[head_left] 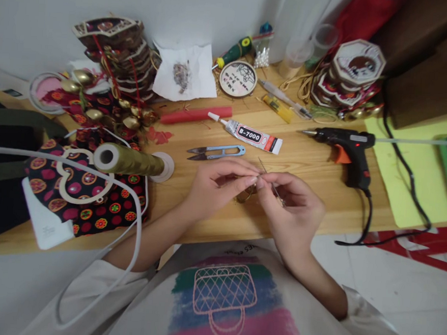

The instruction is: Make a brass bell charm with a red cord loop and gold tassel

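Over the front middle of the table, my left hand (220,182) and my right hand (292,200) meet at the fingertips, both closed in a pinch. A thin metal needle (262,165) slants through the fingers of my right hand. Whatever my left fingertips pinch is too small and too covered to name. Just below the fingertips shows a bit of olive-gold cord (245,195), partly hidden by the hands. Blue-handled thread snips (220,151) lie just beyond my left hand. Behind them rests a B-7000 glue tube (251,135).
A black glue gun (347,143) with a lit red light lies right, its cord trailing off the edge. An olive thread spool (132,161) stands left on patterned fabric (101,215). A white cable (138,217) loops over my left arm. Stacked octagonal wooden pieces (359,64) stand behind.
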A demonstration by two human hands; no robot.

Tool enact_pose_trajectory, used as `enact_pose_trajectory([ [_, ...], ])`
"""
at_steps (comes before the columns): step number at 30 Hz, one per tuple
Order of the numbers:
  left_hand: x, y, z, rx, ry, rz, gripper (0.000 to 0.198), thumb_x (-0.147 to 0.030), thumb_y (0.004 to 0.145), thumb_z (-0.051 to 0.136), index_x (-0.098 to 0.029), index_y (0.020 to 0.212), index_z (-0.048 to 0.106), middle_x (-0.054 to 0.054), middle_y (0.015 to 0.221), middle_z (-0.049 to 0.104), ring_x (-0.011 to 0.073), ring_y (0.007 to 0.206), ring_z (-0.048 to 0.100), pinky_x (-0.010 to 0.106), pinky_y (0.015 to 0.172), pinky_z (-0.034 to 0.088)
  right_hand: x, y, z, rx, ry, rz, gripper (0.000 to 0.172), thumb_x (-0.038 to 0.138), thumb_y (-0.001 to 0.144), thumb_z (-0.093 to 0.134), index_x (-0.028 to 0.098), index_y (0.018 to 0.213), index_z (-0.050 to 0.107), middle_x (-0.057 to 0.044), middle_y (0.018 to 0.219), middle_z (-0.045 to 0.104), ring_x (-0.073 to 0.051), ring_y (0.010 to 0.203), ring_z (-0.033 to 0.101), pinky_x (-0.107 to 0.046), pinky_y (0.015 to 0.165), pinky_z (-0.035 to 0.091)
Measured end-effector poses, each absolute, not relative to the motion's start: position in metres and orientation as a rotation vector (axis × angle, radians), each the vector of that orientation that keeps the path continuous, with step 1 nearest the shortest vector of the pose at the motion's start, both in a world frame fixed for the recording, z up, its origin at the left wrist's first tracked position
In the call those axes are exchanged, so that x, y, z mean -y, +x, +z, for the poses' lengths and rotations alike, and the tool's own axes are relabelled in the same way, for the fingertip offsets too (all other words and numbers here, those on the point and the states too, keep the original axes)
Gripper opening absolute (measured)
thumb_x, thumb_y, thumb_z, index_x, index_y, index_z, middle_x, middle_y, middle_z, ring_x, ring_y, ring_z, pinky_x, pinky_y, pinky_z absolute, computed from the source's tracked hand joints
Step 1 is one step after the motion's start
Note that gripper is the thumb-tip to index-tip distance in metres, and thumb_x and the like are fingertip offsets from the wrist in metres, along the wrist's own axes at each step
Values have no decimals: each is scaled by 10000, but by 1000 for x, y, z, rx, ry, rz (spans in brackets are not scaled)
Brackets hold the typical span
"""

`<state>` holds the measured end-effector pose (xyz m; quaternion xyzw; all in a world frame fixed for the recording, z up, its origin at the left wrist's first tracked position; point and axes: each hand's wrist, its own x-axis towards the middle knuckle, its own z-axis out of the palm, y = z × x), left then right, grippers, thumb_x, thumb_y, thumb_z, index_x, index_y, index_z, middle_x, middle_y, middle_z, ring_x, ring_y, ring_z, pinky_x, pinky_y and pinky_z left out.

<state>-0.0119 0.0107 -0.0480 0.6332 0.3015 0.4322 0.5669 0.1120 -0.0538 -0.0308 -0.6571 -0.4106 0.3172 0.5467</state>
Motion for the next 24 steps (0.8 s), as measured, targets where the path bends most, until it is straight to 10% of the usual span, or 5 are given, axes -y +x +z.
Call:
enact_pose_trajectory([
  [24, -7, -12, -46, -821, 1528, 976, 125, -164, 864, 569, -180, 830, 689, 47, 852, 723, 134, 835, 675, 274, 790, 546, 55, 113, -35, 929, -1519, 825, 27, 207, 788, 657, 190, 791, 678, 20, 671, 647, -83, 540, 539, -219, 525, 464],
])
